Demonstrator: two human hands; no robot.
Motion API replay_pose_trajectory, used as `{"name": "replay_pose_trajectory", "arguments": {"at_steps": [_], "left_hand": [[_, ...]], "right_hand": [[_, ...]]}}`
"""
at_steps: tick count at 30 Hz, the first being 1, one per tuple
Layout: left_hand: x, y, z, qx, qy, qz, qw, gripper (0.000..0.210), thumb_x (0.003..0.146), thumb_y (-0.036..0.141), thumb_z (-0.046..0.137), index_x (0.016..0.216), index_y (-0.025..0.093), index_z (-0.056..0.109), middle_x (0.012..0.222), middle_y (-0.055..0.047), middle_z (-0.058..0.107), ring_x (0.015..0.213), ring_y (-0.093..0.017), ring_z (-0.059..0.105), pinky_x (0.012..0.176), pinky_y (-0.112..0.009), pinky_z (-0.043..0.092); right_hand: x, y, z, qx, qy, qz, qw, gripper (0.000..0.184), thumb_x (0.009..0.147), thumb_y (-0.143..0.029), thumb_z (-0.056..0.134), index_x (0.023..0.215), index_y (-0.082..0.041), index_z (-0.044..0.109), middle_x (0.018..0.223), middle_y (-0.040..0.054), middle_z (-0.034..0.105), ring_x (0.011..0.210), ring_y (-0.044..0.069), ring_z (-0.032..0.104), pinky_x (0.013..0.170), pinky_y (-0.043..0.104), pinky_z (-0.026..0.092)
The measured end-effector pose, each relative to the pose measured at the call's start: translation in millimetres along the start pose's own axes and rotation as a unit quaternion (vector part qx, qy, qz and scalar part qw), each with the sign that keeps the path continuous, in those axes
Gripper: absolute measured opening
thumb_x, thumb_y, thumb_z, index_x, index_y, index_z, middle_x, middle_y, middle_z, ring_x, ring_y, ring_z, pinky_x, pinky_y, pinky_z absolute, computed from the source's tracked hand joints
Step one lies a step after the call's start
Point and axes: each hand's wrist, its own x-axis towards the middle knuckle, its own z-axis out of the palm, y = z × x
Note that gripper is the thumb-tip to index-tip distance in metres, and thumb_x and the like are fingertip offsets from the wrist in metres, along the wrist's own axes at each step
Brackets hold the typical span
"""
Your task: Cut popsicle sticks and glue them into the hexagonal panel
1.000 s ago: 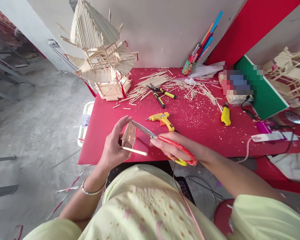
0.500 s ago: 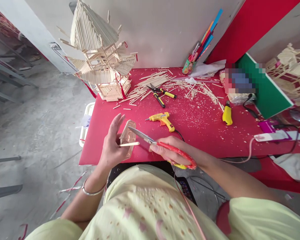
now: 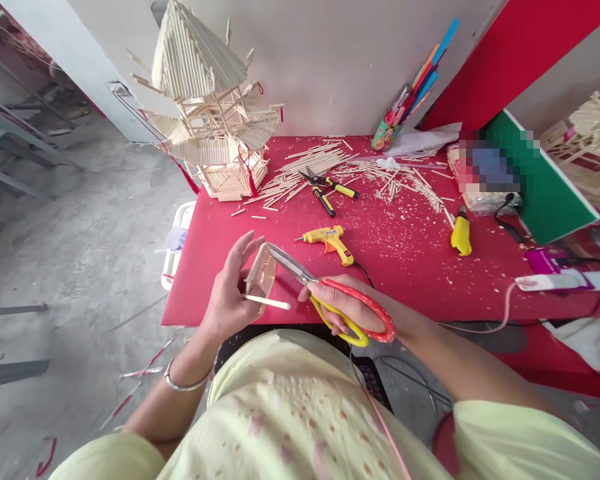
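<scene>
My left hand [image 3: 230,290] grips a small frame of thin wooden sticks [image 3: 264,272], tilted on its edge above the front of the table. A single pale stick [image 3: 273,302] juts rightward from the same hand. In my right hand [image 3: 337,303] is a pair of scissors [image 3: 293,265], with one red handle and one yellow. Their blade tips reach the upper edge of the stick frame; whether they touch it I cannot tell. Just beyond the scissors, a yellow glue gun [image 3: 330,241] lies on its side.
A tiered stick pagoda [image 3: 205,127] stands at the back left of the red table [image 3: 220,233]. Cutting pliers [image 3: 325,190] rest beside loose sticks [image 3: 310,163]. Farther right are a pen cup [image 3: 384,133], a yellow-handled tool [image 3: 461,233], a green board [image 3: 535,180] and a power strip [image 3: 545,281].
The scissor handles have spread apart, with the yellow loop now showing lower. The stick frame has turned to a narrower angle. The whole view has shifted slightly.
</scene>
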Motion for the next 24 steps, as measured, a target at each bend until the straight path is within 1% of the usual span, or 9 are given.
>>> {"name": "replay_pose_trajectory", "arguments": {"at_steps": [7,12,17,24], "left_hand": [[0.2,5.4,1.4,0.017,0.000,-0.003,1.000,0.087,0.081,0.015,0.066,0.161,0.031,0.035,0.159,-0.016,0.054,0.058,-0.004,0.052,0.050,-0.020,0.044],[-0.2,6.5,1.7,0.023,0.000,-0.008,1.000,0.085,0.082,0.017,0.066,0.161,0.029,0.035,0.158,-0.017,0.055,0.056,-0.003,0.050,0.050,-0.020,0.044],[-1.3,6.4,1.7,0.020,0.001,-0.002,1.000,0.085,0.082,0.018,0.065,0.161,0.030,0.035,0.158,-0.016,0.055,0.058,-0.004,0.051,0.051,-0.021,0.044],[-0.9,6.3,2.1,0.020,-0.001,0.007,1.000,0.084,0.081,0.016,0.064,0.160,0.030,0.037,0.158,-0.016,0.055,0.059,-0.004,0.053,0.050,-0.021,0.043]], "right_hand": [[-0.5,2.4,-1.6,0.025,-0.005,0.003,1.000,0.057,0.103,-0.068,0.050,0.121,-0.016,0.067,0.055,-0.0084,0.047,0.049,0.010,0.049,0.056,0.025,0.053],[-1.2,4.6,-0.8,0.044,0.007,0.009,0.999,0.057,0.103,-0.067,0.051,0.120,-0.016,0.068,0.056,-0.0089,0.046,0.047,0.009,0.046,0.054,0.024,0.052],[-1.8,4.8,0.1,0.046,0.007,0.002,0.999,0.057,0.103,-0.067,0.051,0.120,-0.015,0.067,0.056,-0.0088,0.046,0.047,0.009,0.045,0.053,0.023,0.052],[-2.3,1.9,-0.1,0.035,0.006,0.009,0.999,0.059,0.102,-0.069,0.051,0.119,-0.015,0.067,0.056,-0.0089,0.046,0.047,0.009,0.046,0.053,0.024,0.051]]}}
